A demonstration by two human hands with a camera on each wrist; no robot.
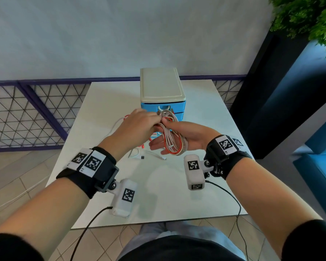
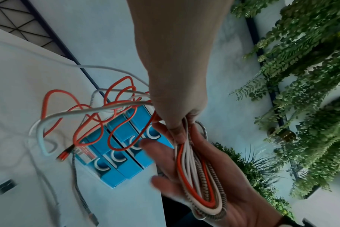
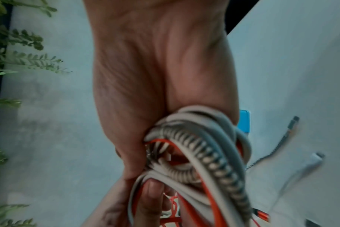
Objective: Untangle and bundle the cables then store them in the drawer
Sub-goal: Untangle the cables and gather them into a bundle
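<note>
The right hand (image 1: 179, 136) lies palm-up above the middle of the white square table (image 1: 205, 187), its fingers mostly straight, with a looped bundle of white, orange and metal-spring-wrapped cables (image 1: 174, 140) resting lengthwise across the palm; its thumb presses down on the top of the loops. The left hand (image 1: 137, 127) meets it from the left, fingers curled, pinching the upper end of the same bundle between thumb and fingertips. From that pinch loose strands run off to the left — a tangled orange braided cable (image 2: 72, 110) and a white smooth cable (image 2: 49, 121) — and hang down to the tabletop, where their plug ends lie near the middle of the table, below the hands. A spring-wrapped lead with a metal plug (image 2: 87, 210) rests there too. Just behind the hands, towards the far edge of the table, stands a small plastic drawer unit with blue drawers and a cream lid (image 1: 162, 85); its drawers, each with a white curved handle, are all closed. A leafy green plant (image 1: 307, 17) hangs beyond the table's far right corner.
</note>
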